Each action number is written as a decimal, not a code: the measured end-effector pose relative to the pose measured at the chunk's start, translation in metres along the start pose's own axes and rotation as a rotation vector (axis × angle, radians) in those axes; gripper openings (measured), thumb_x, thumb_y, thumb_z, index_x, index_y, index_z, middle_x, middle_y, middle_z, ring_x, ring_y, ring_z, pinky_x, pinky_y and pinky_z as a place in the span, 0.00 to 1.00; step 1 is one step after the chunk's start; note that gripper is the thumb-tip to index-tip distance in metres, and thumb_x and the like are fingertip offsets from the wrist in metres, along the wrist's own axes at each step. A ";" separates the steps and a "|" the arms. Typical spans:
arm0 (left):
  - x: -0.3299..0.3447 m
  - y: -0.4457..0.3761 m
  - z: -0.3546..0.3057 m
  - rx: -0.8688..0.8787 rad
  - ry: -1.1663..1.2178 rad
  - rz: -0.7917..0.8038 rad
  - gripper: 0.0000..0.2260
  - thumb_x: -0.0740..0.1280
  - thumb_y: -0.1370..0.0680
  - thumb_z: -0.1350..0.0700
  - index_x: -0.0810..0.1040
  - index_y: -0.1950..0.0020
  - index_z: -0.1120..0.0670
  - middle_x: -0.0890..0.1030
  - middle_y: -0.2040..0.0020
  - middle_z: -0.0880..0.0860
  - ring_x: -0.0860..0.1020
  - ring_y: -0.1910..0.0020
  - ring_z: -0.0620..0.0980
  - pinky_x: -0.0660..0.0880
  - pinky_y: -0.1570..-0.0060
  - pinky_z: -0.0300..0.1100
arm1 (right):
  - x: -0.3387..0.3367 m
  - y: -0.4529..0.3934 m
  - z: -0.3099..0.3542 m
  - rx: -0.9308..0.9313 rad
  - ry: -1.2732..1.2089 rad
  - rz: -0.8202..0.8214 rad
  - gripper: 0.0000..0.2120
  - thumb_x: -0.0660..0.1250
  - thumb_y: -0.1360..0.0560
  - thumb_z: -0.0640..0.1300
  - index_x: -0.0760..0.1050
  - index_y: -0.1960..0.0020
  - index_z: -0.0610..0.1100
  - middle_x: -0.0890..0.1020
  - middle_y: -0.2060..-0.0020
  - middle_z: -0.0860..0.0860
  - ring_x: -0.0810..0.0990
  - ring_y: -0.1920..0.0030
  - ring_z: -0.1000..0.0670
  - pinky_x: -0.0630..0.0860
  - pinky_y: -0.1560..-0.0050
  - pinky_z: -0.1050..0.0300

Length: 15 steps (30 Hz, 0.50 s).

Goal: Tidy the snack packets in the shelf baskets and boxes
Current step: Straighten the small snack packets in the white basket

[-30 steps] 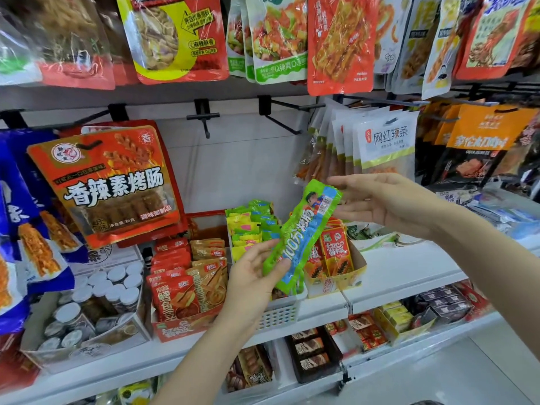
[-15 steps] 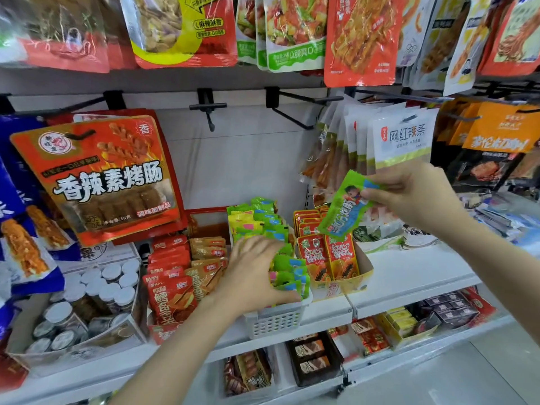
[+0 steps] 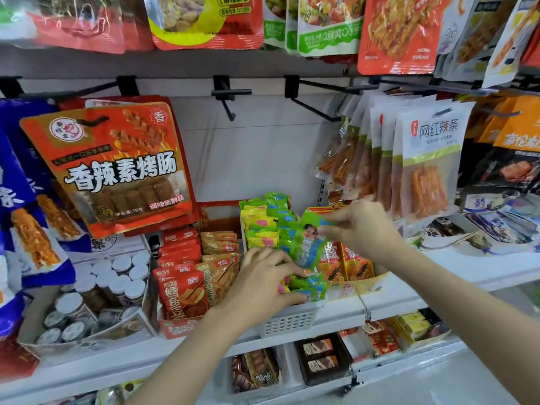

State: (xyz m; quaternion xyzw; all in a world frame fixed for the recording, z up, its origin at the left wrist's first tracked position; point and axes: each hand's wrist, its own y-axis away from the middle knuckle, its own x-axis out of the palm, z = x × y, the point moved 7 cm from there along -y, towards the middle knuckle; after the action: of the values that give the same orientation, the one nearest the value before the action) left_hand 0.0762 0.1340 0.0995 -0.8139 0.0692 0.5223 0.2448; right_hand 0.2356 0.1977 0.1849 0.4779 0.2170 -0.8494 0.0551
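My right hand [image 3: 361, 229] pinches the green packet [image 3: 311, 244] by its top corner, just above the white basket [image 3: 292, 318]. My left hand [image 3: 264, 283], fingers curled, presses the front packets down. I should slide it upright into that gap, label forward. Half a second ago the packet hung higher, over the orange box [image 3: 355, 287].
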 end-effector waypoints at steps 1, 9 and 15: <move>0.000 0.000 0.001 -0.005 0.014 0.009 0.21 0.67 0.29 0.33 0.78 0.38 0.37 0.74 0.44 0.39 0.67 0.39 0.41 0.52 0.32 0.42 | 0.016 0.001 0.000 -0.003 0.009 0.046 0.12 0.76 0.30 0.49 0.85 0.48 0.46 0.87 0.59 0.47 0.82 0.63 0.55 0.76 0.56 0.64; 0.000 0.000 0.008 -0.037 0.114 -0.014 0.19 0.71 0.31 0.35 0.80 0.42 0.38 0.72 0.41 0.41 0.67 0.37 0.43 0.53 0.31 0.47 | 0.066 -0.001 -0.006 0.027 0.043 0.377 0.11 0.74 0.27 0.48 0.85 0.47 0.43 0.86 0.53 0.47 0.78 0.62 0.65 0.68 0.61 0.77; 0.003 0.003 0.011 -0.048 0.129 -0.021 0.17 0.71 0.30 0.36 0.81 0.44 0.41 0.63 0.33 0.42 0.66 0.36 0.46 0.49 0.31 0.43 | 0.080 0.009 0.004 -0.070 0.113 0.444 0.07 0.70 0.24 0.43 0.85 0.48 0.43 0.86 0.53 0.47 0.83 0.53 0.50 0.74 0.53 0.62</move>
State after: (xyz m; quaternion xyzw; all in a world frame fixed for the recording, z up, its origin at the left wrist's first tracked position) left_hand 0.0672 0.1368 0.0923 -0.8521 0.0636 0.4677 0.2260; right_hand 0.1918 0.1969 0.1172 0.5585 0.1389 -0.7803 0.2448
